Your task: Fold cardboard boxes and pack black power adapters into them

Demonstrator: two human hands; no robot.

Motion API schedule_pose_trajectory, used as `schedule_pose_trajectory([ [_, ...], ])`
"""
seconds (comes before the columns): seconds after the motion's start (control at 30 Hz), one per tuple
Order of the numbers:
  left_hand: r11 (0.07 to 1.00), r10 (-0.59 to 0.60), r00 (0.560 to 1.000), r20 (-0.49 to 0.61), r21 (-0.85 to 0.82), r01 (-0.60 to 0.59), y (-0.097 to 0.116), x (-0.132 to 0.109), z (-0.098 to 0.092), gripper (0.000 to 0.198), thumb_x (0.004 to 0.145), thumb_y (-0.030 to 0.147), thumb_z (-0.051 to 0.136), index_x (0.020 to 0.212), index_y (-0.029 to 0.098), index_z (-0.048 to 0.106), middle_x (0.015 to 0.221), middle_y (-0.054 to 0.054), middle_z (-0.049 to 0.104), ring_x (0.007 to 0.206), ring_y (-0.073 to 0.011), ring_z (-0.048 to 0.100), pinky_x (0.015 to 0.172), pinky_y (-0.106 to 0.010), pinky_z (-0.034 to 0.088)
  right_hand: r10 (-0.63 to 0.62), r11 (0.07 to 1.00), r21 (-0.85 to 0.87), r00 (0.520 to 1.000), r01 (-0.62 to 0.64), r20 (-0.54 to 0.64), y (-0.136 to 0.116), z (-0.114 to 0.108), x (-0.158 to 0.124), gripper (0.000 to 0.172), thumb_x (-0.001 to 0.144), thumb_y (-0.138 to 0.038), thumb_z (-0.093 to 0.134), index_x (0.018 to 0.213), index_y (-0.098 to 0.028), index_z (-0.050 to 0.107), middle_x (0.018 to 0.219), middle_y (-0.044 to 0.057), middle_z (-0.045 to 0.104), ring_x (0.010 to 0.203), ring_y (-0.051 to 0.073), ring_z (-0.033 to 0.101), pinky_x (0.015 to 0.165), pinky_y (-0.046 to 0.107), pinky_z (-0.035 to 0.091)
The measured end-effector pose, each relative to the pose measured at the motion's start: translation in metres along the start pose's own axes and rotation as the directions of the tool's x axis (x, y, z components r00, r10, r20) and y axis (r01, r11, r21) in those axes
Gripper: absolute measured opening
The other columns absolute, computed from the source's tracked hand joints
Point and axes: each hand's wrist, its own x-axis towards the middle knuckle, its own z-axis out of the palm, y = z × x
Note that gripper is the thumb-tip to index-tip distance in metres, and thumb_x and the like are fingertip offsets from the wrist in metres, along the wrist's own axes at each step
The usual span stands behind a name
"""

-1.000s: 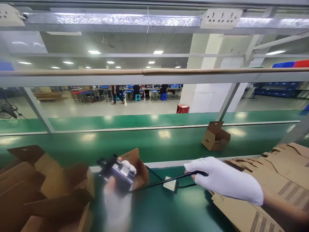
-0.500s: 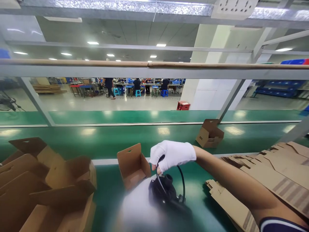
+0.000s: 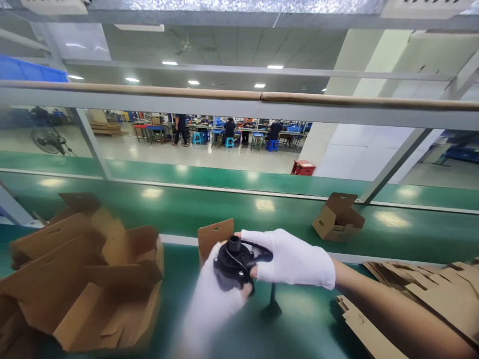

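A round black pump [image 3: 232, 259] with a short upright pipe on top is held above the green bench. My left hand [image 3: 213, 304], in a white fingerless glove, is closed around it from below and the left. On its right side, my right hand [image 3: 288, 257], gloved the same way, is closed on the black cable [image 3: 258, 249], which is bent against the pump. Below the right hand hangs a dark cable end [image 3: 273, 305], its kind unclear. Directly behind the pump stands an open brown carton [image 3: 214, 235], partly hidden by my hands.
Several open cartons [image 3: 108, 304] crowd the left side. Another open carton [image 3: 339, 219] stands on the green belt [image 3: 239, 204] farther back. Flat cardboard [image 3: 441, 294] is stacked at the right. A metal frame post [image 3: 396, 164] rises behind. People work in the background.
The pump has been raised and turned more upright. My right hand has come down beside it, drawing the looped cable close to its body. The view has swung slightly.
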Motion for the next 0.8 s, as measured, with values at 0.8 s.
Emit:
schedule_pose_trajectory([
  [0.8, 0.538, -0.423, 0.905, -0.047, 0.791, 0.292, -0.092, 0.041, -0.058, 0.079, 0.077, 0.024, 0.041, 0.147, 0.014, 0.005, 0.146, -0.017, 0.032, 0.126, -0.0339, 0.041, 0.100, -0.046, 0.039, 0.304, 0.775, -0.625, 0.814, 0.090, 0.494, 0.058, 0.096, 0.120, 0.026, 0.073, -0.026, 0.060, 0.090, -0.009, 0.071, 0.079, 0.017, 0.068, 0.075, 0.029, 0.066, 0.066, 0.035, 0.050],
])
